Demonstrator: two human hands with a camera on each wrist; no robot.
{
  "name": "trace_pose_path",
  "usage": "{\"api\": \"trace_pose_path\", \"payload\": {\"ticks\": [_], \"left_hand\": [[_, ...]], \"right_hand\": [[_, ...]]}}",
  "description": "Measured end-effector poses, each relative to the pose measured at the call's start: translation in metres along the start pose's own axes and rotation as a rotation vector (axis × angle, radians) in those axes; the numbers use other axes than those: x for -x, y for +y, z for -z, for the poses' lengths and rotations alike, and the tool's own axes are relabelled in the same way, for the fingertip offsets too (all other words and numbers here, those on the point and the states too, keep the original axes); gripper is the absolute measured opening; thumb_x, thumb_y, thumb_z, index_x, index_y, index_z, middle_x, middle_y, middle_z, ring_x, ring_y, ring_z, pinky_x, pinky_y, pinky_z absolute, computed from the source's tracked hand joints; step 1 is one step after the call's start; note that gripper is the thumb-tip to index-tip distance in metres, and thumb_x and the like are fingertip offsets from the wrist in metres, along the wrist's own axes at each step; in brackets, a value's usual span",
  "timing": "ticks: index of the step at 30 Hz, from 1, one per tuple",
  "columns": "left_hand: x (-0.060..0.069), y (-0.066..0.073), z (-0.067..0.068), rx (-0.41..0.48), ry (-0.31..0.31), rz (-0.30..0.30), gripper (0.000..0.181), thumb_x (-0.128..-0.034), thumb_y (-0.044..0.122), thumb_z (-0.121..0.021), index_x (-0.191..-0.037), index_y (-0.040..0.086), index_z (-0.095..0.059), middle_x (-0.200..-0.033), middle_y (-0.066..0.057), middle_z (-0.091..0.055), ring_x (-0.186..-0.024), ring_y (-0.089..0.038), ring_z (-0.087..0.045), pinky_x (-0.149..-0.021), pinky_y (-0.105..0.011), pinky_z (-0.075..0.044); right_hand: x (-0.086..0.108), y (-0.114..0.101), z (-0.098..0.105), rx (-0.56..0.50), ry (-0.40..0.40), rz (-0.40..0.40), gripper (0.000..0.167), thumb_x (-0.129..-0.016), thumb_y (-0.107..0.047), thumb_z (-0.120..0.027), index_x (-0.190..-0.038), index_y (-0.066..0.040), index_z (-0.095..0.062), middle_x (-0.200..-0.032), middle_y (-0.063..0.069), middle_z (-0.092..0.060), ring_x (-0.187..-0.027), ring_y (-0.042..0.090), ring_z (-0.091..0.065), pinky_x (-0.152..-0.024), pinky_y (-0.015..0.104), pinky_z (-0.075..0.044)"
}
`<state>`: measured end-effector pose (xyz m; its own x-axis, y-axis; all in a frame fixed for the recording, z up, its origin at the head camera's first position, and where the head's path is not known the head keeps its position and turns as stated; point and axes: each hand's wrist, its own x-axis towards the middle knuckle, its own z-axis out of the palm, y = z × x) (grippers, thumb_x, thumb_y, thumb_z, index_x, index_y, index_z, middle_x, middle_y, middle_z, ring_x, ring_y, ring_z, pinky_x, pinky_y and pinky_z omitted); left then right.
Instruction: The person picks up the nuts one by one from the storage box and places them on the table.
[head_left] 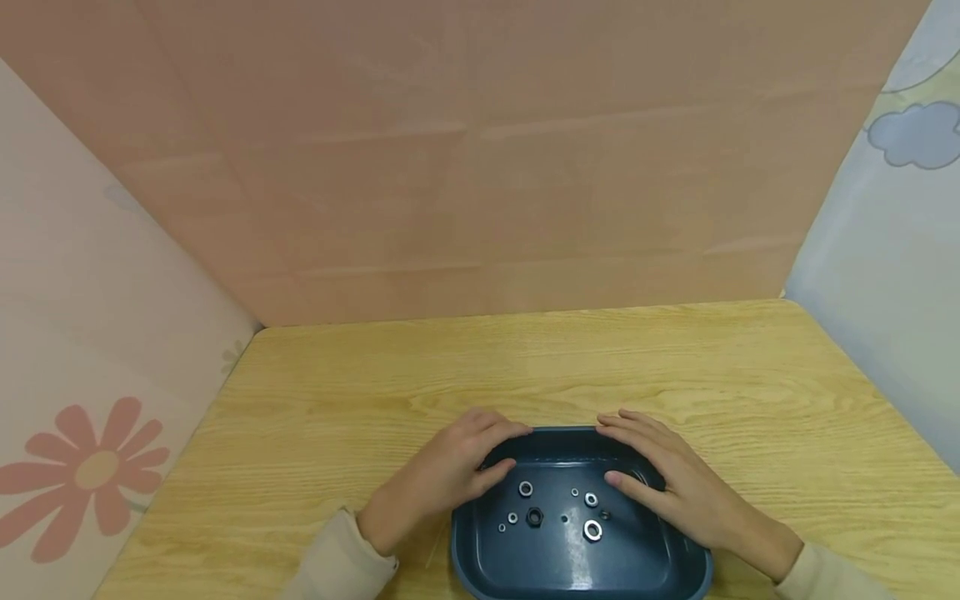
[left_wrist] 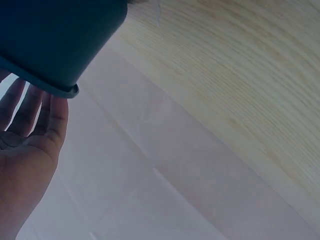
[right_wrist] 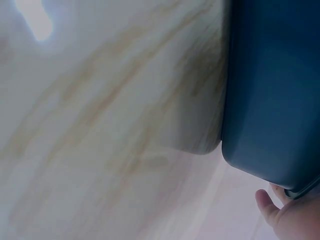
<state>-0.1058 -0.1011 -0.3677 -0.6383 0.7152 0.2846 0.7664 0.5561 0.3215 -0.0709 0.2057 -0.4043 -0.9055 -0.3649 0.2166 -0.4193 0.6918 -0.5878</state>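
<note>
Left hand (head_left: pixel 453 458), right hand (head_left: pixel 675 487): fingers relaxed, uncurled, at the blue tray's (head_left: pixel 630 562) far corners; thumbs over its inside. Nuts (head_left: pixel 587 532) sit mid-floor, off the side walls. Tabletop (head_left: pixel 525 362) runs past the far rim to the back wall (head_left: pixel 480 200).

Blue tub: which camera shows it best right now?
The head view: it looks down into the tub, showing its floor, much of its rim and the nuts inside. Both wrist views show only part of its outer wall and a short stretch of rim.
</note>
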Motion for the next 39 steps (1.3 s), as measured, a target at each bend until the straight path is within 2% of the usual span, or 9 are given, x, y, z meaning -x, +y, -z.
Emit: {"api": "trace_pose_path", "payload": {"ticks": [7, 17, 23, 30, 39], "left_hand": [[-0.002, 0.001, -0.007, 0.017, -0.08, -0.018, 0.036, -0.0921, 0.019, -0.071, -0.127, 0.014, -0.066, -0.115, 0.001, -0.071, -0.108, -0.013, -0.063, -0.094, -0.027, -0.054], [-0.004, 0.003, -0.018, 0.014, -0.134, -0.006, 0.036, -0.0927, 0.019, -0.07, -0.128, 0.015, -0.065, -0.115, 0.003, -0.072, -0.107, -0.009, -0.065, -0.094, -0.025, -0.053], [-0.004, 0.003, -0.023, 0.008, -0.142, -0.002, 0.035, -0.0922, 0.019, -0.071, -0.126, 0.014, -0.066, -0.113, 0.003, -0.072, -0.102, -0.007, -0.064, -0.089, -0.021, -0.053], [-0.005, 0.003, -0.026, -0.04, -0.125, -0.005, 0.034, -0.0914, 0.02, -0.071, -0.125, 0.014, -0.067, -0.113, 0.003, -0.071, -0.101, -0.009, -0.063, -0.089, -0.022, -0.053], [-0.007, 0.007, -0.031, -0.082, -0.156, 0.039, 0.039, -0.0902, 0.022, -0.073, -0.128, 0.017, -0.065, -0.115, 0.006, -0.07, -0.105, -0.008, -0.063, -0.093, -0.023, -0.052]], "right_hand": [[0.0, 0.001, -0.001, 0.002, -0.001, -0.002, 0.052, -0.091, -0.036, -0.07, -0.14, -0.026, -0.055, -0.146, -0.003, -0.052, -0.14, 0.037, -0.037, -0.101, 0.072, -0.032], [-0.002, 0.002, -0.002, 0.009, -0.015, 0.004, 0.056, -0.09, -0.037, -0.071, -0.141, -0.024, -0.054, -0.147, -0.001, -0.051, -0.139, 0.037, -0.038, -0.1, 0.073, -0.033], [-0.002, 0.001, -0.002, 0.022, -0.021, 0.011, 0.057, -0.09, -0.037, -0.071, -0.142, -0.023, -0.053, -0.147, -0.002, -0.051, -0.139, 0.036, -0.038, -0.101, 0.072, -0.033], [-0.005, 0.001, 0.001, 0.078, -0.03, 0.04, 0.059, -0.09, -0.039, -0.071, -0.143, -0.023, -0.052, -0.148, -0.003, -0.051, -0.14, 0.037, -0.038, -0.103, 0.07, -0.032], [0.002, -0.004, 0.008, 0.221, -0.014, 0.148, 0.064, -0.087, -0.043, -0.073, -0.143, -0.02, -0.053, -0.148, -0.004, -0.05, -0.135, 0.026, -0.046, -0.1, 0.056, -0.044]]}}
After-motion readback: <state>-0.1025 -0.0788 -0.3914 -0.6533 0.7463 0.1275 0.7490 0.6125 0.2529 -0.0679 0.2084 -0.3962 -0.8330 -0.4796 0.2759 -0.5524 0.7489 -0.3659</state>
